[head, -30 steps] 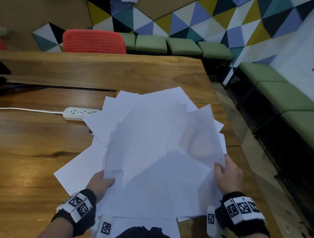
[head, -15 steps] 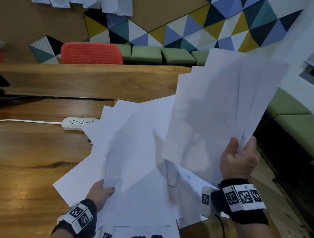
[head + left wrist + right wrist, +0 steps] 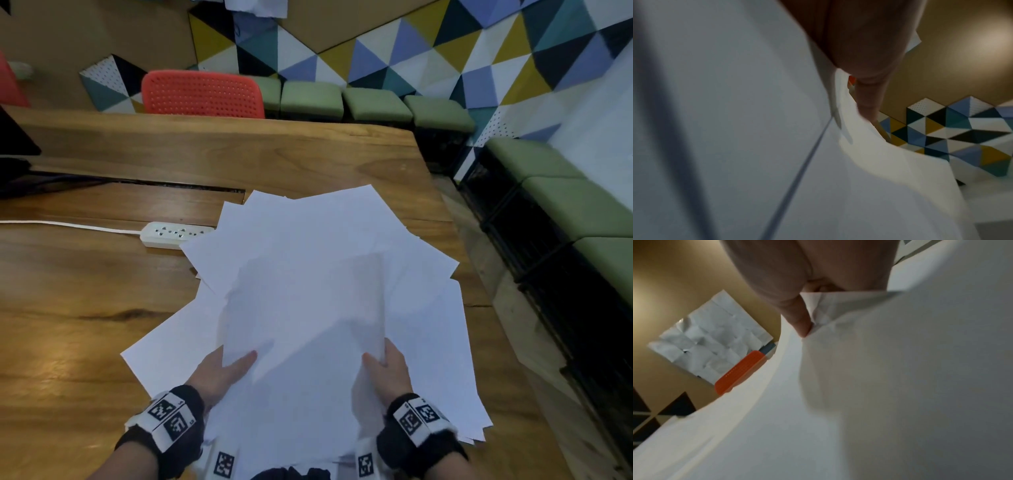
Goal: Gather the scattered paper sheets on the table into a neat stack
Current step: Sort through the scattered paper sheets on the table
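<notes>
- The paper sheets (image 3: 308, 308) lie fanned in a loose, overlapping pile on the wooden counter (image 3: 85, 325), filling the middle of the head view from about 12 o'clock down to 6 o'clock.
- The left hand (image 3: 219, 371) grips the lower left edge of the raised top sheets at about 7 o'clock, thumb on top of the paper and the other fingers hidden beneath it.
- The right hand (image 3: 390, 371) grips the lower right edge of the same sheets at about 5 o'clock, thumb on top and fingers curled under.
- In the left wrist view, a finger (image 3: 869, 97) presses against the curved edge of the paper; the view is blurred.
- In the right wrist view, a fingertip (image 3: 801, 324) pinches a creased corner of the sheets.
- A white power strip (image 3: 174, 233) lies on the counter at about 10 o'clock from the pile, its right end tucked just under the outermost sheet; its white cable (image 3: 68, 224) runs off toward 9 o'clock.
- A red perforated chair (image 3: 203, 94) stands behind the far edge of the counter at 11 o'clock.
- Green cushioned stools (image 3: 342, 101) line the wall from 12 o'clock round to 3 o'clock.
- The wall (image 3: 445, 41) behind carries coloured triangular panels, with more papers (image 3: 257, 7) pinned at the top edge.
- A dark object (image 3: 13, 137) sits at the far left, cut off by the frame edge.
</notes>
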A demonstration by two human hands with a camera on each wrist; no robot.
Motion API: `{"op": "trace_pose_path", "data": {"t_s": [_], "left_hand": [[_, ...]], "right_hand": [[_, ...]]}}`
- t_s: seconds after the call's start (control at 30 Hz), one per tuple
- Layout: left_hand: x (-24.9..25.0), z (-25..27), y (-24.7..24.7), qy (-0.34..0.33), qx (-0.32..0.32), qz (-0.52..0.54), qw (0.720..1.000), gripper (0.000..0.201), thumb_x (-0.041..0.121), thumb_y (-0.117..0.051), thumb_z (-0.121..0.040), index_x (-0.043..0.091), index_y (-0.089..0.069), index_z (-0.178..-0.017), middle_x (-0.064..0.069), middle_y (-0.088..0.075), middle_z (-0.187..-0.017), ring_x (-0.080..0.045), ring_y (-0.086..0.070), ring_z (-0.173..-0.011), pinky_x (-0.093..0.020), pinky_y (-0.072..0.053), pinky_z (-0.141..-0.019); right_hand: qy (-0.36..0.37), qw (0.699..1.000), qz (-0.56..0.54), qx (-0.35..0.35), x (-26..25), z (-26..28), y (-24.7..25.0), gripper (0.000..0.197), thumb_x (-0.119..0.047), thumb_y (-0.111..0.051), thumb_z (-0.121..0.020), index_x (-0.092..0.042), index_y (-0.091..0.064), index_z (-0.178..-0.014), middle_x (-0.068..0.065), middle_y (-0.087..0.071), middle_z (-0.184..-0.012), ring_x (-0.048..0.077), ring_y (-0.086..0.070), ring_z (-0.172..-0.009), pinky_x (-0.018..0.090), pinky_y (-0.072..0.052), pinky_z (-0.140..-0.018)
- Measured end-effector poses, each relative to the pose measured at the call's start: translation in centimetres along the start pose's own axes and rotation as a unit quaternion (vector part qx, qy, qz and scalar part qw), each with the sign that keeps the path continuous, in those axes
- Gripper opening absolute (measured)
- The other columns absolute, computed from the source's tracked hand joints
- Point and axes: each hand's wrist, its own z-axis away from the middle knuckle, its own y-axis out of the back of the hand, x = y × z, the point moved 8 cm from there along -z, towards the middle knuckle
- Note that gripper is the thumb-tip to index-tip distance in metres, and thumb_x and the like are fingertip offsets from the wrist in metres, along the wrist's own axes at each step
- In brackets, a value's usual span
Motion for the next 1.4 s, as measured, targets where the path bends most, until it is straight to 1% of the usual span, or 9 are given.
{"op": "trace_pose_path", "data": {"t_s": [0.27, 0.43, 0.5, 0.57, 0.7, 0.83, 0.93, 1.07, 1.4], "left_hand": [[0.7, 0.3, -0.2, -0.042, -0.004, 0.043, 0.998, 0.043, 0.02, -0.061, -0.063, 0.019, -0.059, -0.106, -0.01, -0.069, -0.107, -0.032, -0.063, -0.102, -0.05, -0.047, -0.095], [0.6, 0.8, -0.2, -0.032, -0.035, 0.121, 0.992, 0.043, 0.018, -0.065, -0.065, 0.017, -0.06, -0.108, -0.014, -0.07, -0.11, -0.033, -0.063, -0.105, -0.051, -0.044, -0.1], [0.4, 0.7, -0.3, -0.034, -0.041, 0.133, 0.99, 0.044, 0.017, -0.065, -0.065, 0.017, -0.061, -0.108, -0.012, -0.072, -0.107, -0.032, -0.064, -0.105, -0.049, -0.044, -0.1], [0.5, 0.7, -0.3, -0.039, -0.049, 0.134, 0.989, 0.044, 0.018, -0.065, -0.065, 0.018, -0.06, -0.109, -0.007, -0.074, -0.103, -0.028, -0.064, -0.105, -0.043, -0.046, -0.099], [0.7, 0.7, -0.1, -0.05, -0.082, 0.134, 0.986, 0.063, 0.028, -0.077, -0.056, 0.019, -0.057, -0.115, -0.002, -0.074, -0.106, -0.023, -0.064, -0.108, -0.038, -0.045, -0.099], [1.0, 0.7, -0.3, -0.058, -0.104, 0.127, 0.985, 0.09, 0.043, -0.088, -0.033, 0.015, -0.058, -0.113, -0.003, -0.074, -0.104, -0.023, -0.067, -0.103, -0.034, -0.05, -0.091], [1.1, 0.7, -0.2, -0.052, -0.103, 0.13, 0.985, 0.085, 0.036, -0.084, -0.04, 0.012, -0.056, -0.117, -0.006, -0.075, -0.103, -0.026, -0.067, -0.103, -0.04, -0.049, -0.096], [0.9, 0.8, 0.1, -0.038, -0.101, 0.134, 0.985, 0.084, 0.036, -0.085, -0.042, 0.014, -0.055, -0.117, -0.006, -0.075, -0.103, -0.029, -0.065, -0.105, -0.048, -0.044, -0.102], [0.0, 0.4, 0.2, -0.002, -0.092, 0.125, 0.988, 0.075, 0.026, -0.077, -0.05, 0.013, -0.055, -0.121, -0.014, -0.073, -0.105, -0.035, -0.067, -0.1, -0.051, -0.046, -0.097]], "right_hand": [[0.011, 0.999, -0.001, -0.041, -1.5, 0.8, -0.2, 0.024, -0.022, -0.065, -0.083, -0.016, -0.054, -0.104, -0.003, -0.062, -0.097, 0.024, -0.06, -0.102, 0.031, -0.046, -0.08], [-0.066, 0.986, -0.137, -0.063, -1.1, -0.4, 0.3, 0.098, -0.038, -0.079, -0.069, -0.012, -0.022, -0.145, 0.008, -0.035, -0.146, 0.024, -0.031, -0.138, 0.037, -0.029, -0.111], [-0.106, 0.953, -0.255, -0.12, -1.1, -0.6, -0.9, 0.112, -0.06, -0.082, -0.049, -0.011, -0.039, -0.14, 0.011, -0.047, -0.142, 0.027, -0.049, -0.126, 0.043, -0.037, -0.109], [-0.14, 0.901, -0.383, -0.15, -2.6, -0.6, -1.0, 0.081, -0.073, -0.061, -0.063, -0.014, -0.065, -0.118, 0.014, -0.065, -0.121, 0.029, -0.066, -0.104, 0.045, -0.055, -0.086], [-0.099, 0.898, -0.426, -0.057, -5.7, -3.6, 3.4, 0.071, -0.063, -0.034, -0.088, -0.017, -0.035, -0.141, 0.002, -0.039, -0.146, 0.023, -0.043, -0.128, 0.039, -0.039, -0.097], [-0.018, 0.917, -0.398, -0.025, -10.1, -6.1, 6.4, 0.023, -0.036, -0.039, -0.097, -0.019, -0.054, -0.091, 0.003, -0.058, -0.085, 0.018, -0.055, -0.077, 0.028, -0.046, -0.073], [0.027, 0.943, -0.331, 0.033, -10.5, -7.7, 8.4, 0.029, -0.011, -0.046, -0.095, -0.015, -0.046, -0.067, 0.002, -0.048, -0.062, 0.012, -0.047, -0.048, 0.019, -0.043, -0.044], [0.029, 0.96, -0.279, -0.006, -9.9, -8.1, 8.5, 0.035, -0.005, -0.045, -0.095, -0.014, -0.04, -0.061, -0.008, -0.05, -0.038, 0.004, -0.048, -0.032, 0.015, -0.046, -0.04], [-0.097, 0.957, -0.241, -0.129, -3.0, -4.8, 2.5, 0.028, -0.034, -0.063, -0.078, -0.007, -0.055, -0.083, 0.011, -0.048, -0.064, 0.024, -0.044, -0.056, 0.028, -0.038, -0.051]]}}
